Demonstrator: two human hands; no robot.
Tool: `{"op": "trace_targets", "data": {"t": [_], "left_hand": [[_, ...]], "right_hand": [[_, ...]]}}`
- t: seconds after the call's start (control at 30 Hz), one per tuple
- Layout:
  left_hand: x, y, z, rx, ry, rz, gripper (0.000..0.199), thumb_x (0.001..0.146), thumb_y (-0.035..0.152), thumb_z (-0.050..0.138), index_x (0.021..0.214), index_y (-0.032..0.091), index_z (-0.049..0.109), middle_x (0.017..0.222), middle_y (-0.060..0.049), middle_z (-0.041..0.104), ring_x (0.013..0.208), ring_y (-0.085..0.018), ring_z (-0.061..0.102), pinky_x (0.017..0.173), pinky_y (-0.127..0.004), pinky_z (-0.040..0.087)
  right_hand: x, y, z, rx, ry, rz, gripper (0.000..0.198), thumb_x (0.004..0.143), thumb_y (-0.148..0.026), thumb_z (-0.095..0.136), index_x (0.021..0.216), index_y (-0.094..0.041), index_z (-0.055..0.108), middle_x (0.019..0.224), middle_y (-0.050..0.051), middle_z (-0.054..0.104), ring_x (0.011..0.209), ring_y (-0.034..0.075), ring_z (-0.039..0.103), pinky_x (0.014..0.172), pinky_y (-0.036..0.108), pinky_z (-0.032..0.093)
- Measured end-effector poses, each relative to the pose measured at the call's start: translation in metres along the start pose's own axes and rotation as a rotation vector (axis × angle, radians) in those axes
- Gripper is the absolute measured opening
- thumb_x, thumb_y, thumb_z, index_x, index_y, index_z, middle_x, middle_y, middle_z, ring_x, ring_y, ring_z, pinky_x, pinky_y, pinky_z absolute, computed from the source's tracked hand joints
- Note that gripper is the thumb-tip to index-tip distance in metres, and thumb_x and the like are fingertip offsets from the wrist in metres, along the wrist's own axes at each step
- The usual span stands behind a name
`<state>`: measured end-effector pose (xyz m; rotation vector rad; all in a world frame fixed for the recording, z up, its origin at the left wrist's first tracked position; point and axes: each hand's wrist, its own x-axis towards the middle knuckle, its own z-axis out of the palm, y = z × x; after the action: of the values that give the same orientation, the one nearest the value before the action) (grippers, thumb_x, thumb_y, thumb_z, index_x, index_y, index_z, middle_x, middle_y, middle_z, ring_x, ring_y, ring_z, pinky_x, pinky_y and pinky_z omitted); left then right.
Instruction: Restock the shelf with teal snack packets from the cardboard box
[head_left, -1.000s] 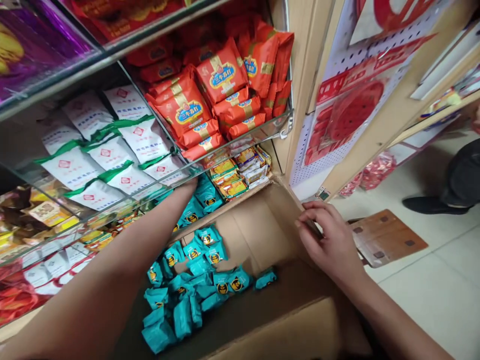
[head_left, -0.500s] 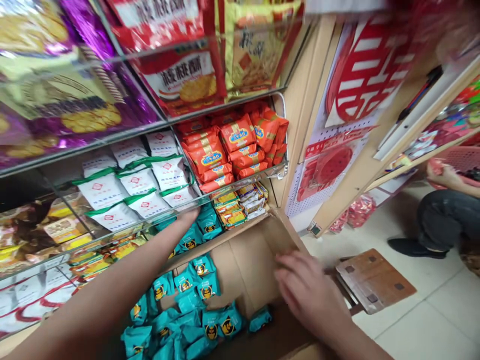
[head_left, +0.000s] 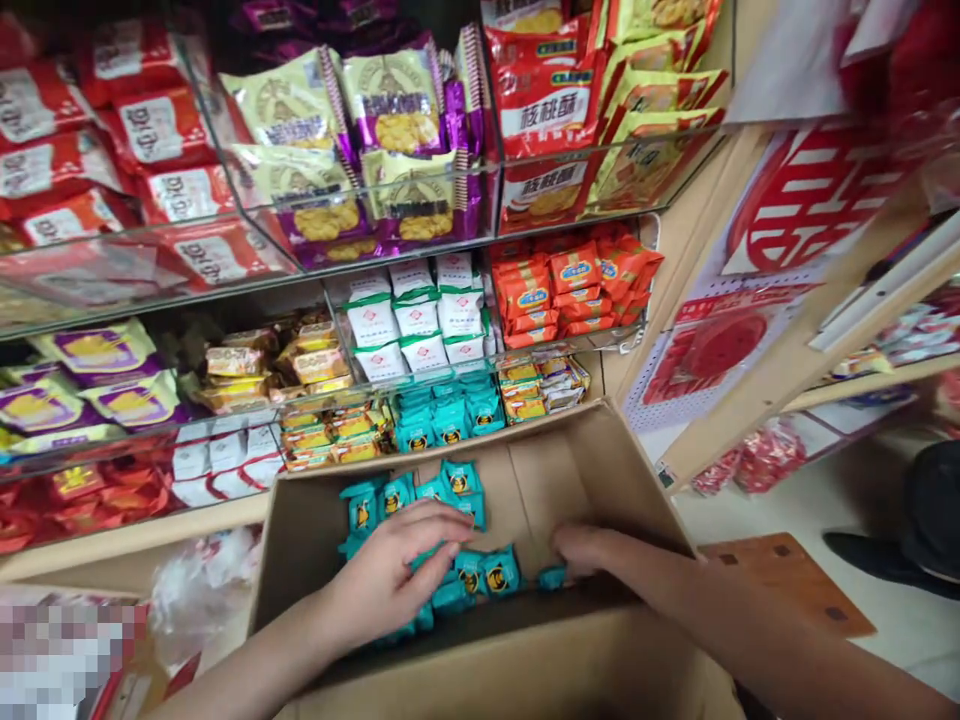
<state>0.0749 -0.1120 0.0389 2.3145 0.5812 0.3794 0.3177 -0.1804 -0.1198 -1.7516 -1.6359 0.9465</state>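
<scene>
A cardboard box (head_left: 585,640) stands open in front of me, with several teal snack packets (head_left: 461,480) heaped in its left half. My left hand (head_left: 405,560) is over that heap, thumb apart from the stretched fingers, nothing seen in it. Its fingers cover part of the packets. My right hand (head_left: 589,548) reaches down inside the box's right part, fingers curled and mostly hidden. A lone teal packet (head_left: 551,578) lies right at its fingertips; whether it is gripped does not show. More teal packets (head_left: 450,420) stand in a shelf compartment behind the box.
Clear-fronted shelves hold red walnut-cookie bags (head_left: 544,120), orange packets (head_left: 577,285) and white-green packets (head_left: 416,320). A wooden stool (head_left: 787,580) is on the floor at right, near a person's shoe (head_left: 874,565). A clear plastic bag (head_left: 202,590) lies left of the box.
My left hand has come back from the shelf front to above the packets in the box. My right hand has gone down beside the lone packet. The view has shifted left and back.
</scene>
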Motion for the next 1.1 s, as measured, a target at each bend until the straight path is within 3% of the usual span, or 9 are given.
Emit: {"op": "trace_targets", "data": {"t": [0.17, 0.3, 0.4, 0.53, 0.63, 0.73, 0.83, 0.97, 1.1], "left_hand": [[-0.016, -0.025, 0.035, -0.236, 0.072, -0.258, 0.023, 0.077, 0.029, 0.055, 0.097, 0.025, 0.066, 0.103, -0.004, 0.065, 0.098, -0.021, 0.058, 0.087, -0.033, 0.045], [-0.003, -0.023, 0.055, -0.516, 0.124, -0.398, 0.054, 0.063, 0.030, 0.070, 0.115, 0.024, 0.055, 0.123, -0.006, 0.053, 0.109, -0.024, 0.051, 0.084, -0.032, 0.047], [0.006, -0.012, 0.059, -0.718, 0.061, -0.445, 0.049, 0.060, 0.037, 0.072, 0.104, 0.020, 0.059, 0.100, -0.007, 0.065, 0.084, -0.021, 0.063, 0.067, -0.030, 0.050], [0.004, 0.000, 0.063, -0.875, 0.181, -0.508, 0.042, 0.058, 0.043, 0.073, 0.086, 0.017, 0.057, 0.075, -0.002, 0.065, 0.059, -0.014, 0.061, 0.051, -0.023, 0.045], [-0.002, 0.006, 0.071, -1.067, 0.337, -0.561, 0.046, 0.057, 0.039, 0.076, 0.092, 0.020, 0.052, 0.077, 0.001, 0.064, 0.064, -0.012, 0.060, 0.058, -0.022, 0.047], [-0.003, 0.010, 0.071, -1.134, 0.374, -0.582, 0.041, 0.060, 0.039, 0.074, 0.089, 0.020, 0.052, 0.083, 0.000, 0.063, 0.072, -0.012, 0.060, 0.065, -0.025, 0.049], [0.008, 0.005, 0.050, -0.943, 0.464, -0.507, 0.040, 0.061, 0.044, 0.071, 0.087, 0.020, 0.053, 0.086, -0.001, 0.062, 0.072, -0.013, 0.057, 0.056, -0.023, 0.049], [0.035, -0.014, 0.005, -0.745, 0.556, -0.455, 0.040, 0.062, 0.047, 0.068, 0.085, 0.018, 0.053, 0.083, -0.001, 0.061, 0.066, -0.012, 0.055, 0.048, -0.018, 0.041], [0.063, -0.035, -0.029, -0.554, 0.534, -0.372, 0.039, 0.058, 0.033, 0.069, 0.091, 0.017, 0.056, 0.089, -0.003, 0.063, 0.075, -0.015, 0.057, 0.061, -0.022, 0.044]], "right_hand": [[-0.001, -0.012, -0.027, 0.133, -0.331, 0.156, 0.027, 0.079, -0.031, 0.058, 0.059, -0.014, 0.053, 0.045, -0.007, 0.049, 0.039, 0.005, 0.045, 0.044, 0.020, 0.041], [-0.009, -0.044, -0.042, 0.354, -0.317, 0.132, 0.024, 0.077, -0.039, 0.054, 0.074, -0.016, 0.056, 0.063, -0.001, 0.061, 0.057, 0.010, 0.058, 0.059, 0.026, 0.049], [-0.021, -0.074, -0.042, 0.444, -0.257, 0.080, 0.032, 0.074, -0.047, 0.054, 0.080, -0.016, 0.056, 0.067, 0.000, 0.061, 0.061, 0.012, 0.058, 0.062, 0.028, 0.049], [-0.036, -0.097, -0.027, 0.587, -0.087, 0.010, 0.042, 0.071, -0.052, 0.057, 0.093, -0.017, 0.057, 0.083, 0.003, 0.063, 0.069, 0.012, 0.058, 0.062, 0.027, 0.048], [-0.040, -0.104, -0.010, 0.738, 0.045, 0.015, 0.043, 0.065, -0.052, 0.063, 0.089, -0.017, 0.059, 0.081, 0.002, 0.063, 0.067, 0.013, 0.057, 0.060, 0.027, 0.048], [-0.040, -0.106, -0.003, 0.737, 0.115, 0.023, 0.044, 0.067, -0.054, 0.060, 0.090, -0.017, 0.058, 0.079, 0.003, 0.063, 0.067, 0.015, 0.058, 0.061, 0.029, 0.048], [-0.038, -0.098, -0.022, 0.517, 0.226, -0.005, 0.038, 0.073, -0.050, 0.055, 0.094, -0.018, 0.059, 0.082, 0.005, 0.063, 0.073, 0.018, 0.058, 0.067, 0.032, 0.048], [-0.035, -0.065, -0.070, 0.118, 0.654, -0.159, 0.027, 0.079, -0.043, 0.049, 0.085, -0.018, 0.059, 0.089, 0.008, 0.061, 0.082, 0.020, 0.057, 0.077, 0.038, 0.045], [-0.029, -0.016, -0.095, -0.245, 0.951, -0.232, 0.021, 0.078, -0.039, 0.049, 0.079, -0.020, 0.058, 0.093, 0.009, 0.059, 0.092, 0.025, 0.053, 0.084, 0.046, 0.040]]}}
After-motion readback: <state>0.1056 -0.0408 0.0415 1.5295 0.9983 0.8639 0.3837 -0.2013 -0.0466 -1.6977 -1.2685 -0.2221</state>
